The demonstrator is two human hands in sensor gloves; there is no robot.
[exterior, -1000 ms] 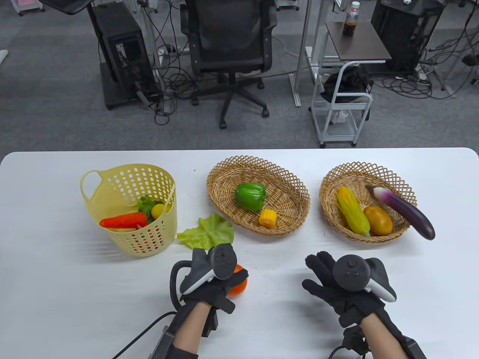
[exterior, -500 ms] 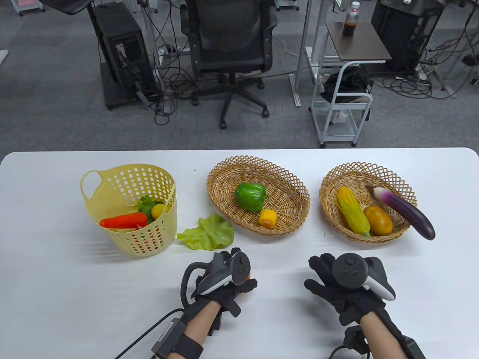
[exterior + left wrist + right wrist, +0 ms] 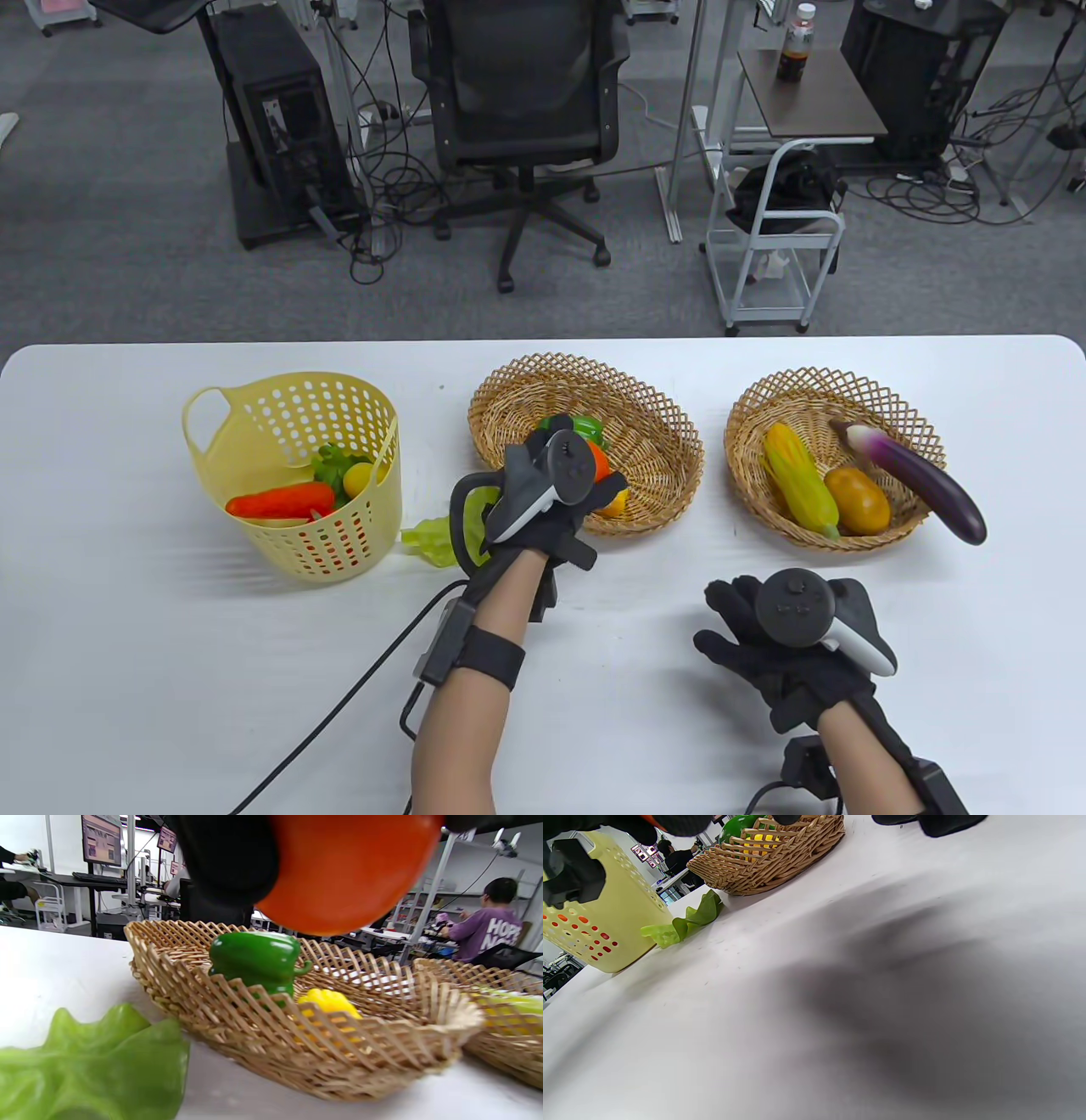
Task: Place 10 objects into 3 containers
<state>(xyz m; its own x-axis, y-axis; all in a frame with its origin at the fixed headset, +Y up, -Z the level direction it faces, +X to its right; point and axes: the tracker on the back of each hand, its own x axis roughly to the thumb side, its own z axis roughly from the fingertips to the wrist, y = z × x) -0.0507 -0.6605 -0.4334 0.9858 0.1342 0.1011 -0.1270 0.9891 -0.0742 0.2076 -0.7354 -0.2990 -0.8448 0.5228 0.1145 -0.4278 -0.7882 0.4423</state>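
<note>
Now carrying an orange tomato (image 3: 339,870), clamped in the fingers of the left hand (image 3: 543,501), above the near rim of the middle wicker basket (image 3: 662,407). Best lowered into the bare weave beside the green pepper (image 3: 254,959) and yellow corn piece (image 3: 326,1001), then released gently to prevent rolling. Right hand (image 3: 780,637) resting on the table (image 3: 170,662), fingers spread, holding nothing. Lettuce leaf (image 3: 85,1065) lying outside, just beside the basket.
</note>
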